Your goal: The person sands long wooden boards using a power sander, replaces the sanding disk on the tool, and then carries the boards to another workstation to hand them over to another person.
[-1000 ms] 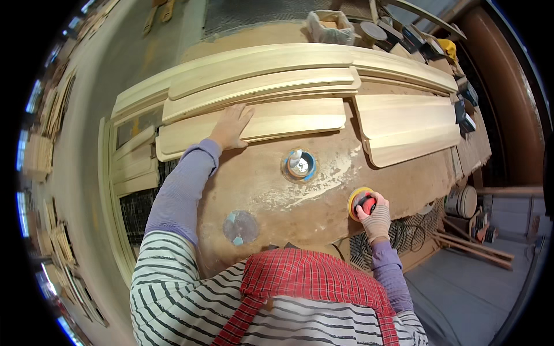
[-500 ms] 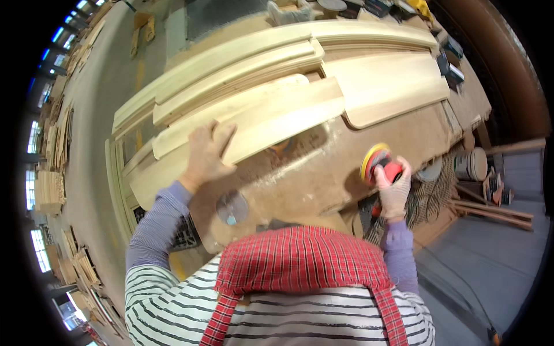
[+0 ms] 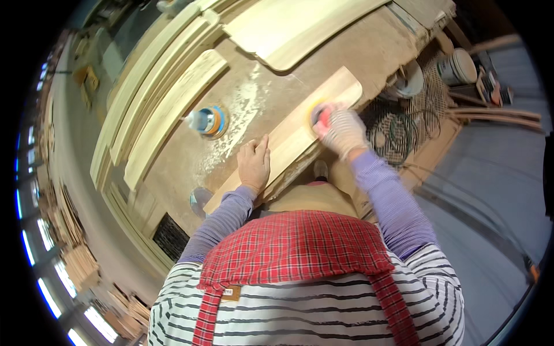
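Note:
A long pale wooden board (image 3: 287, 134) with a rounded far corner lies slantwise along the near edge of the worktable. My left hand (image 3: 254, 165) rests flat on it, fingers stretched out, pressing near its left half. Blurred by motion, my gloved right hand (image 3: 344, 134) is closed round a red handheld disc sander (image 3: 321, 117). The sander's yellow-rimmed pad sits on the board's right half; my hand partly hides the tool. A round grey disc (image 3: 201, 200) lies by the board's left end.
Beyond the board, a bottle (image 3: 203, 120) stands among rolls of tape, beside pale dust. Curved wooden strips (image 3: 173, 118) are stacked at the left, and a wide panel (image 3: 288, 32) lies at the back. Past the table's right edge are a white bucket (image 3: 457, 67) and coiled hoses (image 3: 398, 135).
The board has come toward me to the near edge, uncovering the bottle and tape. My left hand has shifted along with it. The sander has moved from beside the table's edge onto the board.

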Action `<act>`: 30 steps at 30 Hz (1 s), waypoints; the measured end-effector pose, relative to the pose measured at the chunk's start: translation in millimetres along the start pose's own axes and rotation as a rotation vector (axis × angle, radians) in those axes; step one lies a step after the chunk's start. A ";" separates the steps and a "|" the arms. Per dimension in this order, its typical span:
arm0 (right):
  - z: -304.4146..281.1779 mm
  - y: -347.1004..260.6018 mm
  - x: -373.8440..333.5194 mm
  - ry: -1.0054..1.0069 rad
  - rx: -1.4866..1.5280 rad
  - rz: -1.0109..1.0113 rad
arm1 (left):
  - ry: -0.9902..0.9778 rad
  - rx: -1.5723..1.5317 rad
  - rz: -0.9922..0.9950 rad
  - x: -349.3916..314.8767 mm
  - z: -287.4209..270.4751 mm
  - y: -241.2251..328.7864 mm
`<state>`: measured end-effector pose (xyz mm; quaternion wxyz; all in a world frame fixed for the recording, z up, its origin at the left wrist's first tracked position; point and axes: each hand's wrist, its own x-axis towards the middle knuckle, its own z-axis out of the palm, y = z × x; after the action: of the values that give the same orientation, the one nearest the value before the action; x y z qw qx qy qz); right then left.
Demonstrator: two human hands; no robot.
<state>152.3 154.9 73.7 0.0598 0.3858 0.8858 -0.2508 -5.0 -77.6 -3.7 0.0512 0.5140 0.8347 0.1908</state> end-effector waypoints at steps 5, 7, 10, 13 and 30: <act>43.1 -51.1 -67.3 -0.161 -0.003 -0.203 | 0.004 0.006 -0.049 1.7 1.4 4.2; 10.5 -28.0 -40.2 -0.080 0.025 -0.034 | -0.051 0.038 -0.064 0.0 -2.2 4.9; -38.8 45.9 28.7 0.057 0.066 0.180 | -0.060 0.043 -0.052 4.6 -1.5 5.4; -57.5 86.3 64.6 0.304 0.042 0.320 | -0.066 0.051 -0.036 9.4 0.4 6.9; -65.9 50.6 93.7 0.310 0.022 0.287 | -0.032 0.028 -0.025 16.9 -3.1 8.3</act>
<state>129.1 277.7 82.6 -0.0464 0.5425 0.8177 -0.1869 -6.8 -60.3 4.1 0.0596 0.5073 0.8427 0.1704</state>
